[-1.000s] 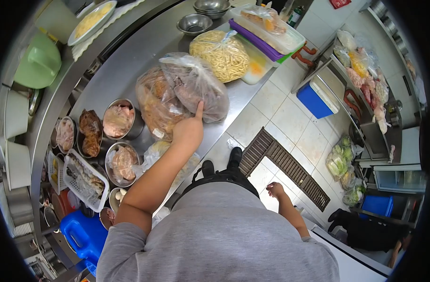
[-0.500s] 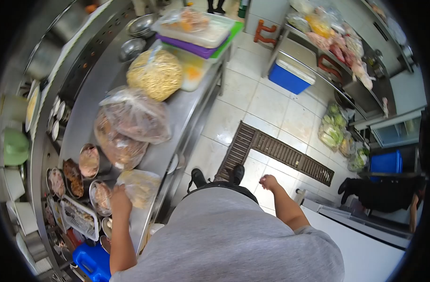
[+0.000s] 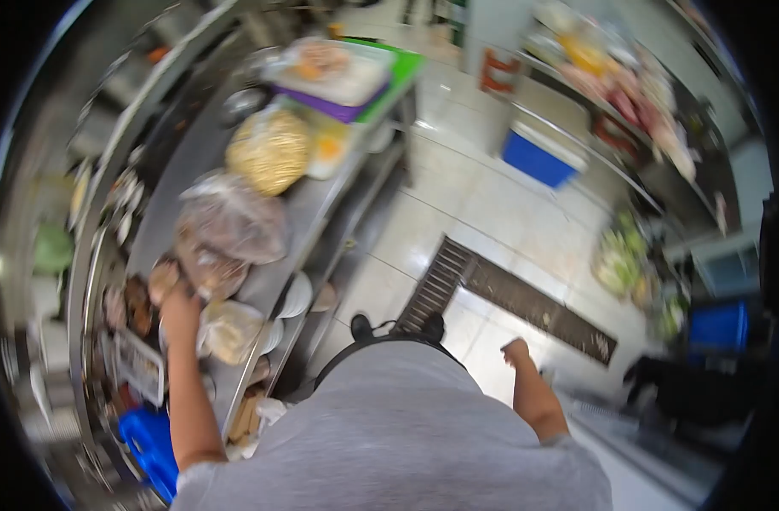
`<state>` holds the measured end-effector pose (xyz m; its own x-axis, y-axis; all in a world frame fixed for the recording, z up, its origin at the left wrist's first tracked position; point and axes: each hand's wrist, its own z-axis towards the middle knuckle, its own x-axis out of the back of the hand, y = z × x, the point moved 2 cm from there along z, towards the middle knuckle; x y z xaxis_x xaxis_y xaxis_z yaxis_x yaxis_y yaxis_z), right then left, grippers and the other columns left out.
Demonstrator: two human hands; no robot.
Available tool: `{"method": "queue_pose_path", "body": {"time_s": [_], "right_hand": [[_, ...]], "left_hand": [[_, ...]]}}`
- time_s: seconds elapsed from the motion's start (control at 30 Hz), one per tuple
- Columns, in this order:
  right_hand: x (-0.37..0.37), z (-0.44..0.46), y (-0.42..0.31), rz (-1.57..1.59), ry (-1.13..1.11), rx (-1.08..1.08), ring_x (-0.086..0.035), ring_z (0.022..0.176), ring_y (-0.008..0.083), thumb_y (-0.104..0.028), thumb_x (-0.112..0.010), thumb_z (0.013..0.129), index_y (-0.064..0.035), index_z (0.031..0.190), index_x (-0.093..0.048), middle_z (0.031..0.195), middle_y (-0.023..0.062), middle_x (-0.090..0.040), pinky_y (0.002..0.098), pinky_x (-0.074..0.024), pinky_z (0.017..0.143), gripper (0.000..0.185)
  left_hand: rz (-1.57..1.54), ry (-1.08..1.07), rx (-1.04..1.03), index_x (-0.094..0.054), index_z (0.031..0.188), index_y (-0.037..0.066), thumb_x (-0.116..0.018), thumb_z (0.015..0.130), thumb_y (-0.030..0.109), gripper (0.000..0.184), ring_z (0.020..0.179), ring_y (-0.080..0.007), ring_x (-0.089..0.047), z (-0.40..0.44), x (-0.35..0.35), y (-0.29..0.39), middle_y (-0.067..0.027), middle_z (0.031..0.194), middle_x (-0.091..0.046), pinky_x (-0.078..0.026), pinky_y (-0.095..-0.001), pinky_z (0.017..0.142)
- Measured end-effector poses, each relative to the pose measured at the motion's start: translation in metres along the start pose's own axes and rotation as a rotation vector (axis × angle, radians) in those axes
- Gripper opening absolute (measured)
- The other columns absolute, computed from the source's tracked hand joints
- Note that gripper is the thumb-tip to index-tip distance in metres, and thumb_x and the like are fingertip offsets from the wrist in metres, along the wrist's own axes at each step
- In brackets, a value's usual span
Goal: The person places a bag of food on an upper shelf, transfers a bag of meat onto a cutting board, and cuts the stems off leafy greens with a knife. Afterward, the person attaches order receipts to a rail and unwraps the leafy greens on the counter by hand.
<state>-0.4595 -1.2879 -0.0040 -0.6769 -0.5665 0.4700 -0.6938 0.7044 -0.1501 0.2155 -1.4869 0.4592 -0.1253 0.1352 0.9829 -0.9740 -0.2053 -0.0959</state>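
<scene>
Steel table [image 3: 309,204]: extends beneath the left hand [image 3: 179,305] and away ahead of it. Filled plastic bags [image 3: 234,220] lie just ahead of that hand, with a bag of noodles [image 3: 269,152] beyond them; a smaller bag [image 3: 230,330] rests to its right. Metal bowl [image 3: 151,274]: located at the fingertips of the left hand, mouth facing upward; hand and blur obscure any long axis. Compared with the preceding frame, the left hand is shifted forward from a neighbouring bowl nearer the body to this one. The bowl appears grey and rounded and contains pale pinkish meat [image 3: 163,278]. The hands are well apart: the left reaches over the bowl, its grip indeterminable; the right [image 3: 515,351] hangs above the floor, fingers curled, near no object.
</scene>
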Motion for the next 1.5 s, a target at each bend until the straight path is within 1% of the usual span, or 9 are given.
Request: {"method": "queue_pose_path", "body": {"time_s": [0.1,0.17,0.37,0.63,0.83,0.97,1.17,1.23,1.5], "right_hand": [[0.027,0.001,-0.13,-0.59,0.362,0.624,-0.062,0.089,0.033,-0.029,-0.062,0.077,-0.007,0.074,-0.069,0.09,0.0168,-0.065,0.0446,-0.0495,0.075,0.024],[0.073,-0.084,-0.26,0.031,0.459,0.868,-0.063,0.085,0.0338,-0.026,-0.066,0.076,-0.0043,0.097,-0.065,0.092,0.0183,-0.066,0.0422,-0.0497,0.075,0.031],[0.124,-0.291,-0.501,0.158,0.41,1.395,-0.06,0.085,0.0332,-0.018,-0.065,0.078,-0.0031,0.098,-0.062,0.088,0.0167,-0.063,0.0403,-0.0481,0.076,0.026],[0.061,-0.334,-0.746,-0.286,0.823,1.881,-0.057,0.098,0.0377,-0.017,-0.069,0.075,-0.0019,0.103,-0.063,0.102,0.0208,-0.062,0.0443,-0.0436,0.089,0.033],[0.025,-0.267,-0.876,-0.762,0.81,1.615,-0.059,0.093,0.0396,-0.021,-0.072,0.073,-0.0004,0.097,-0.064,0.093,0.0229,-0.063,0.0429,-0.0464,0.081,0.033],[0.034,-0.24,-0.886,0.179,0.086,1.835,-0.059,0.08,0.0246,-0.017,-0.068,0.081,0.0053,0.102,-0.063,0.089,0.0144,-0.067,0.0343,-0.0451,0.076,0.031],[0.072,-0.33,-0.814,0.377,0.206,1.821,-0.054,0.081,0.0191,-0.018,-0.067,0.084,0.0091,0.101,-0.062,0.089,0.011,-0.064,0.0312,-0.043,0.076,0.033],[0.075,-0.382,-0.776,0.38,0.253,1.829,-0.051,0.078,0.0156,-0.015,-0.066,0.085,0.0074,0.102,-0.061,0.085,0.0057,-0.061,0.0305,-0.0425,0.073,0.028],[0.012,-0.559,-0.68,0.498,-0.003,1.902,-0.035,0.056,0.0015,-0.017,-0.061,0.089,-0.0043,0.092,-0.064,0.067,-0.0074,-0.049,0.0204,-0.0253,0.049,0.013]], "left_hand": [[-0.179,0.018,-0.156,-0.065,0.094,0.003,-0.06,0.076,0.015,0.021,0.088,-0.0335,-0.06,-0.008,-0.02,0.042,-0.0177,0.092,-0.063,-0.047,-0.0412,0.079],[-0.279,-0.188,-0.54,-0.064,0.078,0.005,-0.065,0.072,0.015,0.011,0.084,-0.032,-0.058,-0.04,-0.057,0.078,-0.0131,0.087,-0.062,-0.046,-0.0401,0.078],[-0.382,-0.624,-0.431,-0.066,0.081,0.004,-0.063,0.081,0.037,0.032,0.088,-0.0361,-0.058,-0.138,-0.132,0.104,-0.0192,0.087,-0.063,-0.046,-0.0434,0.079],[-0.669,-0.338,0.332,-0.063,0.096,0.004,-0.057,0.085,0.042,0.04,0.093,-0.0375,-0.06,-0.212,-0.174,-0.006,-0.0186,0.098,-0.064,-0.047,-0.0469,0.081],[-0.592,-0.278,1.244,-0.064,0.097,0.004,-0.06,0.081,0.034,0.034,0.092,-0.0362,-0.061,-0.486,-0.178,-0.002,-0.0213,0.096,-0.064,-0.048,-0.0458,0.081],[-0.529,0.079,1.998,-0.066,0.096,0.005,-0.065,0.076,0.025,0.028,0.088,-0.0345,-0.064,-0.684,-0.156,0.124,-0.0186,0.09,-0.067,-0.05,-0.0402,0.079],[-0.887,0.357,2.692,-0.065,0.087,0.0,-0.066,0.077,0.023,0.025,0.081,-0.0306,-0.066,-0.832,-0.195,0.308,-0.017,0.084,-0.068,-0.052,-0.0411,0.071],[-1.349,0.077,2.918,-0.066,0.088,0.004,-0.061,0.083,0.014,0.012,0.052,-0.0224,-0.058,-0.854,-0.2,0.323,-0.0116,0.074,-0.063,-0.047,-0.0391,0.045],[-1.132,0.21,2.187,-0.066,0.1,0.001,-0.064,0.079,0.025,0.032,0.06,-0.0184,-0.064,-0.94,-0.187,0.173,-0.0113,0.076,-0.067,-0.052,-0.0316,0.058]]}}
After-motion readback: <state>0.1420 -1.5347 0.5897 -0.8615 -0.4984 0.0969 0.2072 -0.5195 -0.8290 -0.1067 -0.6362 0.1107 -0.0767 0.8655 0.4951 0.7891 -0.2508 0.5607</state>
